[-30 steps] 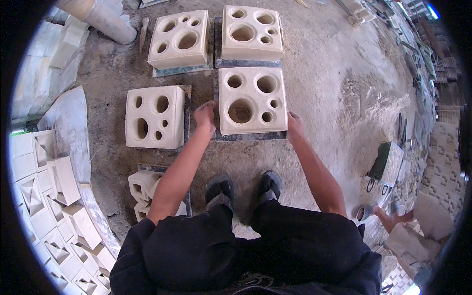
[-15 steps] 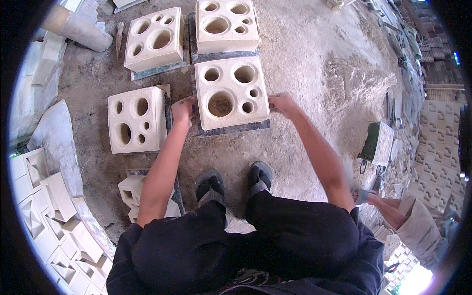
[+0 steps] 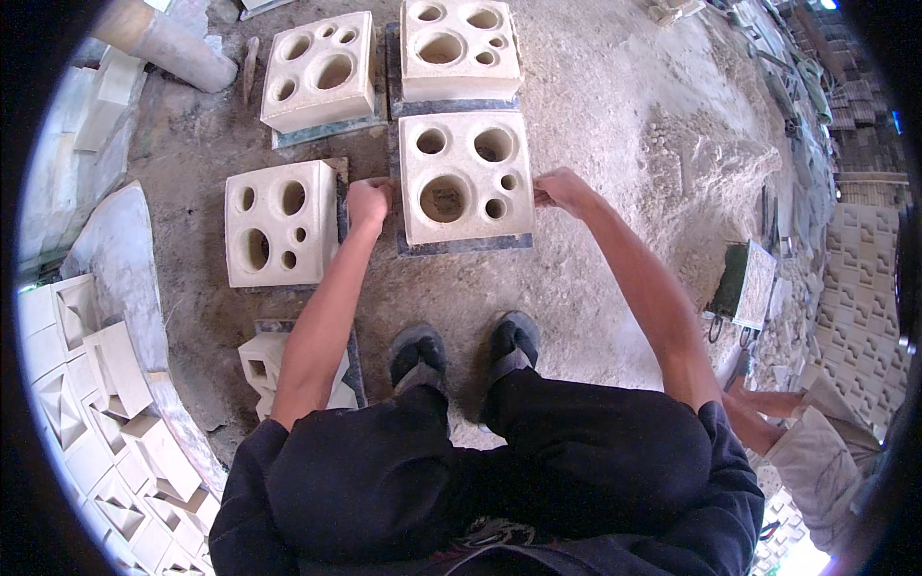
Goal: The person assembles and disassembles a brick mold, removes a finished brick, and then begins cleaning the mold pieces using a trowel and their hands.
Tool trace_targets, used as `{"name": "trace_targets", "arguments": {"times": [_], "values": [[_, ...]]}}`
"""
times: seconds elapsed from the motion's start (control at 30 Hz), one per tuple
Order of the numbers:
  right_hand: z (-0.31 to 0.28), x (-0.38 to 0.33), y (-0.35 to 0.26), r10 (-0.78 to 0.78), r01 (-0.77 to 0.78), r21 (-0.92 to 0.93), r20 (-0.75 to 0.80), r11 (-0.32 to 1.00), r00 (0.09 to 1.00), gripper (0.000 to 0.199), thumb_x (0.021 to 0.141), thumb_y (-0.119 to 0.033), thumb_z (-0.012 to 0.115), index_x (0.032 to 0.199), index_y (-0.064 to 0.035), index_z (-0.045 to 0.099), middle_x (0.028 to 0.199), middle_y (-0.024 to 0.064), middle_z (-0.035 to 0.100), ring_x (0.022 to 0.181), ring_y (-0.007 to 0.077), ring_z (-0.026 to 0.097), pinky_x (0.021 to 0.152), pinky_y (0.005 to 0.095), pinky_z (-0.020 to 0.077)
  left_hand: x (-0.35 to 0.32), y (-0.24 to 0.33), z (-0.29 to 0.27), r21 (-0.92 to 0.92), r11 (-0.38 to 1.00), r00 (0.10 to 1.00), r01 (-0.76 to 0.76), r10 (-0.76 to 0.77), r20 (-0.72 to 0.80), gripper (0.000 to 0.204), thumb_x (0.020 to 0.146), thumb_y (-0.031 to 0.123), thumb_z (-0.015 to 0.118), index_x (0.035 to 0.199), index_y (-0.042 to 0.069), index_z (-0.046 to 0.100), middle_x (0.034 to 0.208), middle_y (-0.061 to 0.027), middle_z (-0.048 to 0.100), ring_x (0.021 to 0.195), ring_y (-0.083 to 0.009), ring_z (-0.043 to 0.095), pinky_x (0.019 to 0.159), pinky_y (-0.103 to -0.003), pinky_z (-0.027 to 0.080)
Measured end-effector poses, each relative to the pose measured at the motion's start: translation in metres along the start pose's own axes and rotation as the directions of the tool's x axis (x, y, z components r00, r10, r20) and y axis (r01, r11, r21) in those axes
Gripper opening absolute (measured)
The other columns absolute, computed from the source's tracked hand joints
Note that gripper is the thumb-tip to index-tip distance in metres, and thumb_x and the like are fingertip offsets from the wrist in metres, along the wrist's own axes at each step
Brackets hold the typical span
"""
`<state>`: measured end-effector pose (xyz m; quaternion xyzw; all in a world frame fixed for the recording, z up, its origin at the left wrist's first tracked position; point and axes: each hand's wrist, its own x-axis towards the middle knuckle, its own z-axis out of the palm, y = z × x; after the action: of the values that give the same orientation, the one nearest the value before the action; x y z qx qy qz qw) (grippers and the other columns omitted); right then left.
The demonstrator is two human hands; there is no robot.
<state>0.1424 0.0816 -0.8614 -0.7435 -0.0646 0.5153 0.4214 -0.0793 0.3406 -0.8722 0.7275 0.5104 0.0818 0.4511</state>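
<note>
In front of my feet a pale, sand-coloured block (image 3: 477, 163) with several round holes of different sizes rests on a thin dark board (image 3: 466, 246). My left hand (image 3: 369, 204) is closed at the board's left edge, its fingers curled toward the block. On the opposite side my right hand (image 3: 569, 192) is also closed, its fingertips at the board's right edge and partly hidden. Similar holed blocks stand nearby: one on the left (image 3: 279, 223), one at the far left (image 3: 317, 72), one directly behind (image 3: 459, 50).
A differently shaped pale block (image 3: 259, 365) sits beside my left forearm. Stacked patterned blocks (image 3: 106, 413) line the left edge. Loose sandy material (image 3: 701, 144) heaps up at right, near a box-shaped mould with handles (image 3: 744, 283). Another person's legs (image 3: 768, 413) show at lower right.
The whole view has shifted slightly, so the blocks appear a little farther right. Both hands stay beside the same block, which keeps its place among the others. The other person's legs have shifted.
</note>
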Motion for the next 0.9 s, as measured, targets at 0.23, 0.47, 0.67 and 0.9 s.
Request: {"name": "trace_targets", "arguments": {"times": [0.23,0.47,0.67,0.9], "values": [[-0.002,0.001,0.02,-0.068,0.067,0.093,0.01,0.993,0.998,0.032,0.093,-0.021,0.054,0.102,0.0086,0.064,0.095,0.015,0.067,0.084,0.0207,0.065,0.08,0.0321,0.0525,-0.003,-0.001,-0.001,0.218,0.91,0.927,-0.353,0.372,-0.052,0.018,0.072,0.015,0.063,0.081,0.002,0.072,0.068,-0.0237,0.064,0.067,-0.0344,0.066,0.065,-0.042,0.051],[-0.009,0.004,0.037,-0.132,0.115,0.255,0.05,0.96,0.99,0.035,0.094,-0.02,0.053,0.106,0.0122,0.06,0.098,0.0193,0.066,0.088,0.0253,0.065,0.081,0.0344,0.0524,-0.006,0.006,-0.002,0.203,0.924,0.943,-0.323,0.333,-0.012,0.017,0.07,0.009,0.06,0.078,-0.001,0.071,0.065,-0.0245,0.062,0.065,-0.0355,0.066,0.065,-0.041,0.052],[0.002,0.004,0.038,-0.146,0.145,0.238,-0.016,0.96,0.989,0.032,0.094,-0.017,0.05,0.105,0.012,0.06,0.095,0.0182,0.066,0.086,0.0241,0.065,0.08,0.0339,0.0515,0.008,-0.014,-0.003,0.254,0.914,0.931,-0.316,0.351,-0.103,0.018,0.071,0.016,0.066,0.079,0.0,0.071,0.071,-0.0262,0.063,0.071,-0.0374,0.065,0.065,-0.043,0.051],[0.009,0.005,0.058,-0.169,0.208,0.301,-0.15,0.931,0.974,0.033,0.095,-0.02,0.049,0.104,0.0089,0.062,0.096,0.0159,0.067,0.086,0.023,0.065,0.083,0.035,0.0505,0.003,-0.008,-0.009,0.024,0.989,0.988,-0.143,0.142,0.06,0.026,0.08,0.023,0.066,0.089,-0.001,0.071,0.076,-0.016,0.068,0.07,-0.0268,0.067,0.063,-0.04,0.051]]}}
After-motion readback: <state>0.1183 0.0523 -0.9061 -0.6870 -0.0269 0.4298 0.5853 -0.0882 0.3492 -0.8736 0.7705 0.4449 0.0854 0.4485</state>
